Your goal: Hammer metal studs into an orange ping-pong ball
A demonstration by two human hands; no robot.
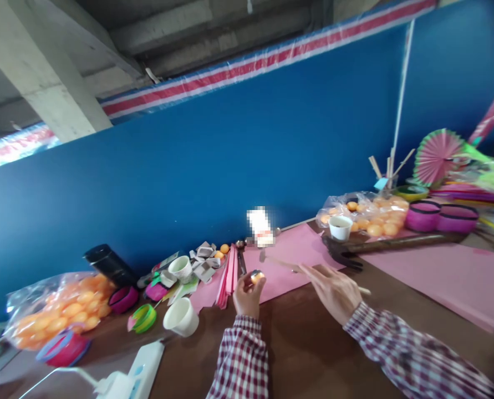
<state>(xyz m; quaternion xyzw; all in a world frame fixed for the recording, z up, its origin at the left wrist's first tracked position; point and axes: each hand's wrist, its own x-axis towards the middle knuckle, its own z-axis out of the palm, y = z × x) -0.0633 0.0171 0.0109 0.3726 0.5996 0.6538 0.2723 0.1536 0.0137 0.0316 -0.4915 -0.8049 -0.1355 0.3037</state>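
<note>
My left hand (247,296) holds a small round, shiny metallic and orange object (256,276) between thumb and fingers, above the front edge of a pink sheet (288,256). To the right, my right hand (334,288) has its fingers around a thin wooden stick (283,262). The stick's far end, which looks flat and greyish, points left over the pink sheet; its other end shows past the hand. Beside my left hand lie folded pink strips (229,274).
A hammer (380,245) lies at right beside another pink sheet (442,277). White cups (181,317), a power strip (147,368) and a bag of orange balls (64,310) are at left. A blue partition (213,166) stands behind.
</note>
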